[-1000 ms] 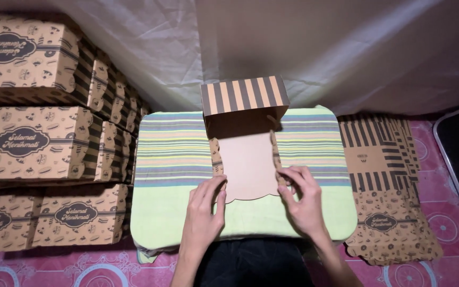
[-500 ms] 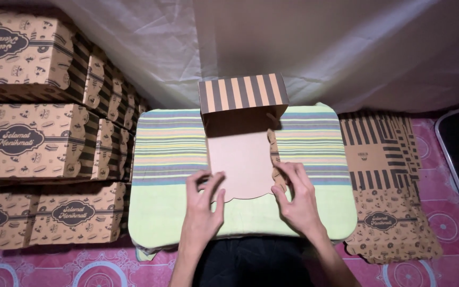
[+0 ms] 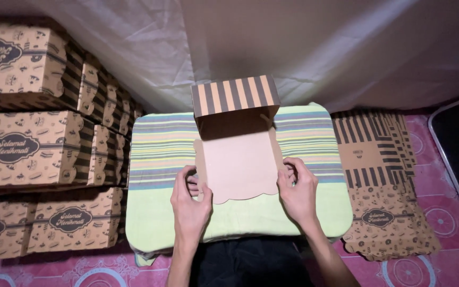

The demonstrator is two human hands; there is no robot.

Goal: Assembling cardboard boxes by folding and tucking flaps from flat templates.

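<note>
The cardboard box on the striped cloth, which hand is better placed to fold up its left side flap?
The left hand: its fingers already curl at the left flap of the cardboard box. The right hand grips the opposite edge, across the panel.

left fingertips point(image 3: 191, 183) tucked under carton flap point(image 3: 200, 165); stacked boxes point(image 3: 22, 133) cropped left

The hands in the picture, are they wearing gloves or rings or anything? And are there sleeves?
No gloves. The left hand and the right hand are both bare, and I can see no ring, watch or bracelet on them. No sleeves show either: both forearms are uncovered all the way down to the bottom edge of the head view. The light is dim, so something very small could be missed.
</note>
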